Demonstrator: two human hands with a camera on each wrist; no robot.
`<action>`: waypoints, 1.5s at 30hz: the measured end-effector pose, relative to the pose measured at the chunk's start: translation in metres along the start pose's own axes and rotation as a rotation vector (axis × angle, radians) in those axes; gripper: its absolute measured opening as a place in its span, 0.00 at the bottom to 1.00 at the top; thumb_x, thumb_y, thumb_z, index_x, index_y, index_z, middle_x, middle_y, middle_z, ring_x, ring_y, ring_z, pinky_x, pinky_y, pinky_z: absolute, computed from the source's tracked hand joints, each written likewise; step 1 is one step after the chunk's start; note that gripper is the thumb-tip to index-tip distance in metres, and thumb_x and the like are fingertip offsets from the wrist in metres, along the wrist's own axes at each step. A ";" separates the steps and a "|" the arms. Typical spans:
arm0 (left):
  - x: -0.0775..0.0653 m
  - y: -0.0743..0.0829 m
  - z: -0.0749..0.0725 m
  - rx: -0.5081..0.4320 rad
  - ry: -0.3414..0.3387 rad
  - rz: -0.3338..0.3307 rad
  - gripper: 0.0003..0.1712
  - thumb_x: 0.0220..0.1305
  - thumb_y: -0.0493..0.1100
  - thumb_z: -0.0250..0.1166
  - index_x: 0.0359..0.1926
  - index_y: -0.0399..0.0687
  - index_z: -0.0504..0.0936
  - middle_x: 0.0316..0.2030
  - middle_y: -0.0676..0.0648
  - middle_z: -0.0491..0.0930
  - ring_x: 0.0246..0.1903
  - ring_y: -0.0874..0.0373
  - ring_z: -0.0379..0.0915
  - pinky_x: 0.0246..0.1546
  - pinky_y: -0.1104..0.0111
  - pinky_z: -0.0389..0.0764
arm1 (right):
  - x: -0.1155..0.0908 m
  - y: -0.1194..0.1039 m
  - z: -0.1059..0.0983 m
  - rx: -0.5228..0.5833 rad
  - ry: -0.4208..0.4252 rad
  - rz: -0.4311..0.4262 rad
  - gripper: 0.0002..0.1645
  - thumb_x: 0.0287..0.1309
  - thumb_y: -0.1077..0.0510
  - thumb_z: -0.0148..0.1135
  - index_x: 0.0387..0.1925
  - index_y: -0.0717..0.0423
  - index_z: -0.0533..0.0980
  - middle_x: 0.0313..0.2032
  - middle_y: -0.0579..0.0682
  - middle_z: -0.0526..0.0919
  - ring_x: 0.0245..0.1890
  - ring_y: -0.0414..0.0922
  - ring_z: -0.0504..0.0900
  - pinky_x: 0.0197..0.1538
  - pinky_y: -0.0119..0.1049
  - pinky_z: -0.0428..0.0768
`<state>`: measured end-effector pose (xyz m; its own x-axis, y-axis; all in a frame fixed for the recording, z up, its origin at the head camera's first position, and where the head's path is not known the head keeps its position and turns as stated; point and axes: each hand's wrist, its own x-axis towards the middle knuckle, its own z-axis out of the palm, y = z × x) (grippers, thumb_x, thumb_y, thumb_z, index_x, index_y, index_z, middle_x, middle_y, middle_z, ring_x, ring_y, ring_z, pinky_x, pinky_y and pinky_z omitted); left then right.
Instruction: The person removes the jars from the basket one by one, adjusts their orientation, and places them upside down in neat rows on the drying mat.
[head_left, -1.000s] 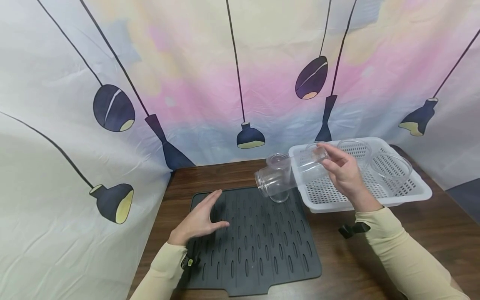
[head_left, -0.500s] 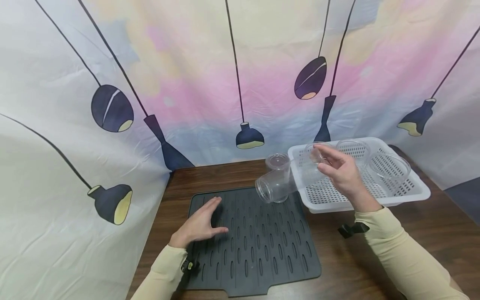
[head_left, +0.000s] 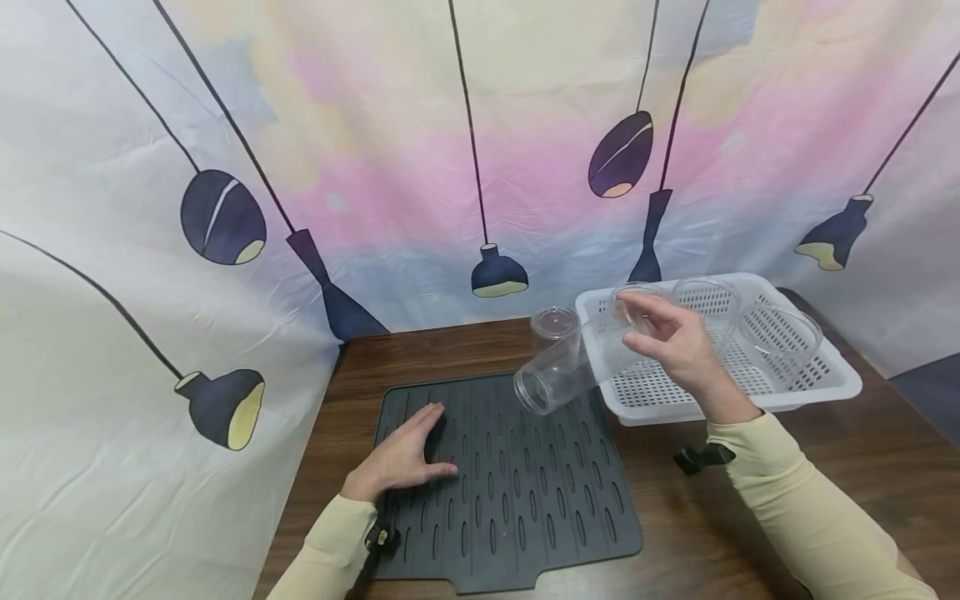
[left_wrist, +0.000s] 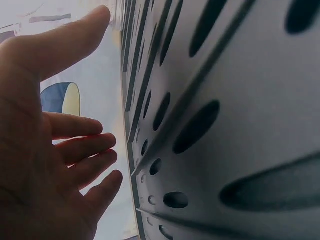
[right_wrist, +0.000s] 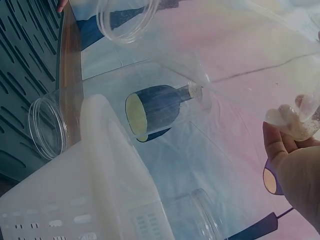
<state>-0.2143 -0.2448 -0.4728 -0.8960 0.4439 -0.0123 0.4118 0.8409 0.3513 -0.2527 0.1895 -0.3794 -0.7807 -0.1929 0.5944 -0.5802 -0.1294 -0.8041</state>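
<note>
My right hand (head_left: 678,346) grips the base end of a clear plastic jar (head_left: 564,375), held tilted with its threaded mouth down to the left. The jar hangs above the mat's back right corner and the basket's left rim. In the right wrist view, the jar's mouth (right_wrist: 47,127) and see-through body stretch across the picture. Behind it stands another clear jar (head_left: 555,321), base up, partly overlapped. Over the left part of the dark grey drying mat (head_left: 517,508) my left hand (head_left: 397,454) hovers with fingers extended and thumb apart, holding nothing; its palm shows in the left wrist view.
A white perforated basket (head_left: 750,408) on the right holds several clear round containers, among them one at its right side (head_left: 780,333). The mat lies on a brown wooden table (head_left: 675,533). Behind hangs a cloth (head_left: 420,167) printed with lamps.
The held jar has tipped further, its mouth moving lower toward the mat. My right hand has shifted slightly left. My left hand has sunk a little.
</note>
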 end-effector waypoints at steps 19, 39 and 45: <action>0.001 -0.003 0.011 0.046 -0.039 0.004 0.59 0.50 0.67 0.71 0.73 0.38 0.59 0.73 0.40 0.57 0.73 0.45 0.51 0.67 0.50 0.65 | 0.004 0.001 0.010 -0.061 -0.053 -0.056 0.32 0.47 0.80 0.65 0.57 0.79 0.71 0.53 0.50 0.79 0.54 0.39 0.77 0.62 0.27 0.72; 0.002 -0.006 0.016 0.055 -0.058 0.004 0.58 0.49 0.65 0.72 0.72 0.38 0.61 0.73 0.39 0.56 0.73 0.44 0.51 0.67 0.50 0.65 | 0.007 0.005 0.026 -0.373 -0.084 -0.036 0.34 0.41 0.72 0.76 0.55 0.65 0.78 0.52 0.58 0.78 0.48 0.43 0.75 0.53 0.22 0.74; 0.002 -0.005 0.016 0.061 -0.067 -0.007 0.58 0.49 0.65 0.73 0.72 0.38 0.61 0.74 0.40 0.55 0.73 0.45 0.51 0.67 0.51 0.65 | 0.007 0.005 0.029 -0.488 -0.094 -0.029 0.34 0.41 0.64 0.79 0.55 0.59 0.80 0.52 0.53 0.79 0.46 0.47 0.77 0.50 0.24 0.75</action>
<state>-0.2151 -0.2433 -0.4900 -0.8866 0.4560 -0.0779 0.4167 0.8604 0.2935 -0.2540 0.1590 -0.3799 -0.7515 -0.2856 0.5947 -0.6597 0.3305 -0.6749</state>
